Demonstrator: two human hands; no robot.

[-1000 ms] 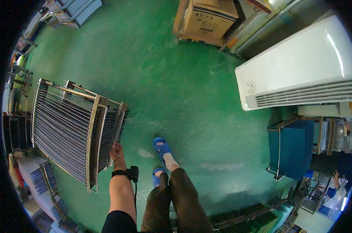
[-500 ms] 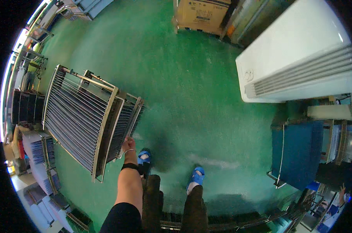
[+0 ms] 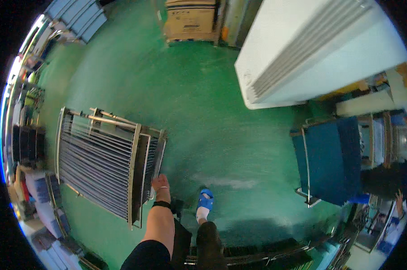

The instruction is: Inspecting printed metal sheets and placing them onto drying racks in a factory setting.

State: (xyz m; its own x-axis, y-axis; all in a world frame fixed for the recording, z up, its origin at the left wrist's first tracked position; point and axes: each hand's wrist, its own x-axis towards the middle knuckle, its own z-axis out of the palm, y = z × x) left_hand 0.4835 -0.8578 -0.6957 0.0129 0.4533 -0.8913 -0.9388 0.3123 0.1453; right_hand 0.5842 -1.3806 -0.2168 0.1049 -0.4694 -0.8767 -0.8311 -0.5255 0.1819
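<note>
Steel rack cart (image 3: 106, 164) gripped by left hand (image 3: 160, 183) at seven o'clock; could clip blue-sandalled foot (image 3: 204, 203) or tip; right hand unseen.

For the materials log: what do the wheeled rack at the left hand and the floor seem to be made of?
Rack: apparently bare metal, steel or aluminium, judging by its silvery gleaming bars and slats. Left hand grips its end frame. Floor: probably painted or epoxy-coated concrete, being uniformly green with a dull sheen and scuffs.
</note>
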